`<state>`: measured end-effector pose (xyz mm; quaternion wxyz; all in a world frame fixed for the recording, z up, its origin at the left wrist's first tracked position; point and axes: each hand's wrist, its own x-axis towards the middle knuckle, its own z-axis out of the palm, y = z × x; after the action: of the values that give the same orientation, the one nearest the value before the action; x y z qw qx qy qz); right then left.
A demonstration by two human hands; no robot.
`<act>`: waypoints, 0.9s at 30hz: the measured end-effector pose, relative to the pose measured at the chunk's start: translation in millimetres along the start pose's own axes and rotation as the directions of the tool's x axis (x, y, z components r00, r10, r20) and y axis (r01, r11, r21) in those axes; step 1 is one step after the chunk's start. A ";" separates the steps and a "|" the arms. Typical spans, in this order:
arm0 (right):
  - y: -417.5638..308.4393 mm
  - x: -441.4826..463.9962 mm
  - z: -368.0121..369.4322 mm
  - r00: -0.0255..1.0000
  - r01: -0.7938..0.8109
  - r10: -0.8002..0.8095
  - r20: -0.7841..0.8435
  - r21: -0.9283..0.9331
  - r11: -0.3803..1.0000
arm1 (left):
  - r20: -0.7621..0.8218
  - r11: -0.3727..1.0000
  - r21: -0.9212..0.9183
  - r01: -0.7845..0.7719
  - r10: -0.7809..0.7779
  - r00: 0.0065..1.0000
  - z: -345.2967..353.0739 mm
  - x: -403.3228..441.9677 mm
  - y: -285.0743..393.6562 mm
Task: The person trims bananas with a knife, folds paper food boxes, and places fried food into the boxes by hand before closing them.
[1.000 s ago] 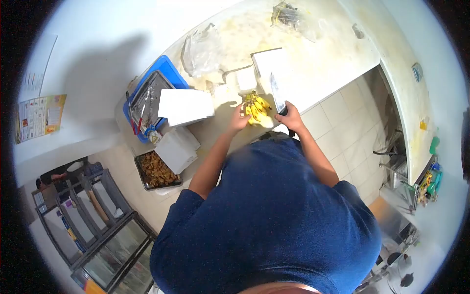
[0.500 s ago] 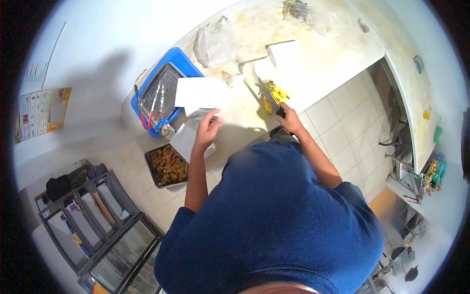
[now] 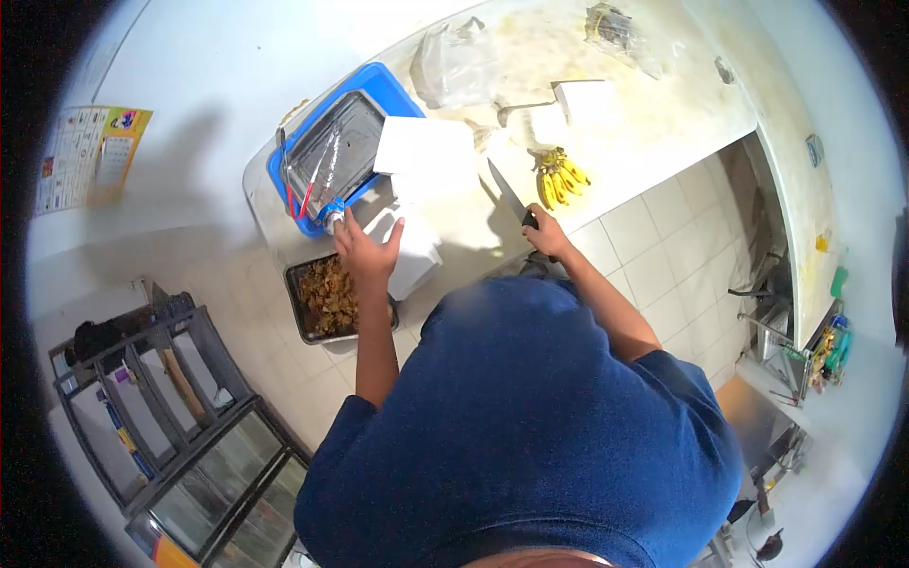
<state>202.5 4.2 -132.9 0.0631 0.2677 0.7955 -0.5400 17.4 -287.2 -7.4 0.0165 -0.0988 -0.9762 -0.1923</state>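
Note:
My right hand (image 3: 546,233) is closed round the black handle of a knife (image 3: 508,192), whose blade points away over the table. Just right of the blade lies a bunch of yellow bananas (image 3: 561,179). My left hand (image 3: 367,252) has its fingers spread, beside a stack of white boxes (image 3: 413,254) and near a blue-and-white crumpled wrapper (image 3: 332,210). Below it, partly hidden by my hand and forearm, is a black tray of brown food pieces (image 3: 325,299).
A blue tub (image 3: 385,87) holds a dark tray (image 3: 343,140) and red-handled tongs (image 3: 303,201). White boxes (image 3: 426,154) stand beside it. Farther back lie a clear plastic bag (image 3: 458,68) and another white box (image 3: 585,101). A dark rack (image 3: 156,398) stands at lower left.
My left hand has moved away from the bananas, leftward to the white stack and wrapper, and opened. The knife in my right hand has swung from beside the bananas to their left.

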 end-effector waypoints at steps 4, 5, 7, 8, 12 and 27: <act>-8.8 -6.8 11.3 0.994 0.059 -0.062 -0.089 -0.032 0.998 | 0.168 0.993 -0.025 0.114 -0.108 0.980 15.4 -7.1 -13.8; -10.7 -7.8 13.5 0.993 0.054 -0.055 -0.108 -0.019 0.998 | 0.173 0.992 -0.035 0.118 -0.110 0.979 17.7 -8.8 -14.3; -19.8 -15.1 13.9 0.987 0.005 -0.007 -0.163 -0.012 1.000 | 0.183 0.990 -0.052 0.129 -0.117 0.976 21.5 -9.5 -17.5; -23.3 -18.6 14.4 0.982 -0.020 0.018 -0.190 -0.006 1.000 | 0.206 0.991 -0.059 0.120 -0.106 0.973 23.4 -8.6 -19.9; -33.1 -31.5 21.1 0.914 0.162 -0.148 -0.378 0.007 0.987 | 0.250 0.986 -0.128 0.110 -0.075 0.965 9.5 -0.8 -16.5; -206.0 -44.0 61.3 0.970 0.240 -0.228 -0.083 0.460 0.855 | 0.081 0.878 -0.433 -0.203 0.262 0.962 -33.4 34.2 38.7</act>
<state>126.5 -122.6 29.2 -0.0795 0.1833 0.6696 -0.7154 -8.6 -258.4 40.3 -0.0494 -0.2297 -0.8914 -0.3876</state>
